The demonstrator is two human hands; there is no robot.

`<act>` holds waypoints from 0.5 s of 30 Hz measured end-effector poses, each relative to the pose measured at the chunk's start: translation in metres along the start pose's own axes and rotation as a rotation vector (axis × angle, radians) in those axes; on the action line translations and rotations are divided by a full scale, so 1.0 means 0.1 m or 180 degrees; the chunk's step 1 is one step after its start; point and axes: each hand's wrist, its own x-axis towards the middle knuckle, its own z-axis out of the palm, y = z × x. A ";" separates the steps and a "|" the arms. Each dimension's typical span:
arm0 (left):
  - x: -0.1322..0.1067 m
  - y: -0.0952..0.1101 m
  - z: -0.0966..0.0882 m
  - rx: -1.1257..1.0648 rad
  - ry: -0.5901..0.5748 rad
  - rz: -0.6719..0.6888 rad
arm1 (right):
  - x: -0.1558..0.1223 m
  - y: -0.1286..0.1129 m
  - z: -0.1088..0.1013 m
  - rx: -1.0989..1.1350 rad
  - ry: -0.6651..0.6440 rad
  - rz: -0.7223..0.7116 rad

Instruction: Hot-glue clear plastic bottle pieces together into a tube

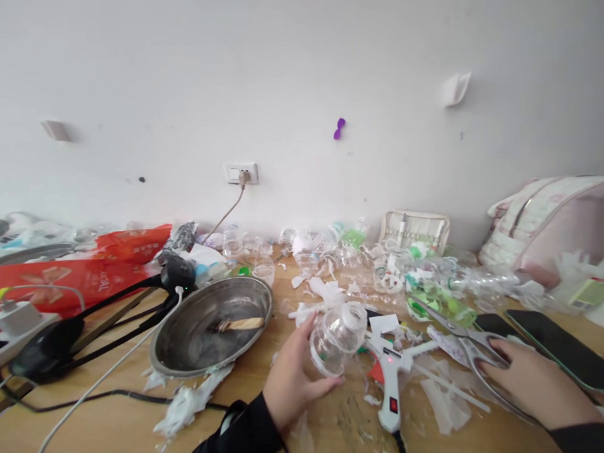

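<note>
My left hand (291, 380) is wrapped round a small clear plastic bottle (339, 335), holding it tilted just above the wooden table (115, 428). My right hand (531, 380) rests on the handles of a large pair of grey scissors (459, 330), its fingers through or over the loops. The scissor blades point up and left across the table. A white glue gun (391, 379) with a red switch lies between my two hands, nozzle towards the bottle.
A round metal pan (211, 327) with a wooden-handled tool sits at left. Black lamp arms, cables and a power strip (16, 319) lie far left. Several cut bottles and plastic scraps litter the back. Two dark phones (562, 349) lie at right, a pink bag (552, 222) behind.
</note>
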 end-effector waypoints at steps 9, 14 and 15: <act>0.08 -0.08 -0.03 0.0048 0.0228 -0.0014 | -0.04 0.02 0.09 -0.0030 0.0288 -0.0383; 0.13 -0.20 -0.02 -0.0151 0.0427 -0.0036 | -0.86 -0.31 -0.19 0.0073 0.1202 -0.0676; 0.13 -0.21 -0.02 -0.0190 0.0447 -0.0038 | -1.11 -0.45 -0.21 0.0224 0.1351 -0.0828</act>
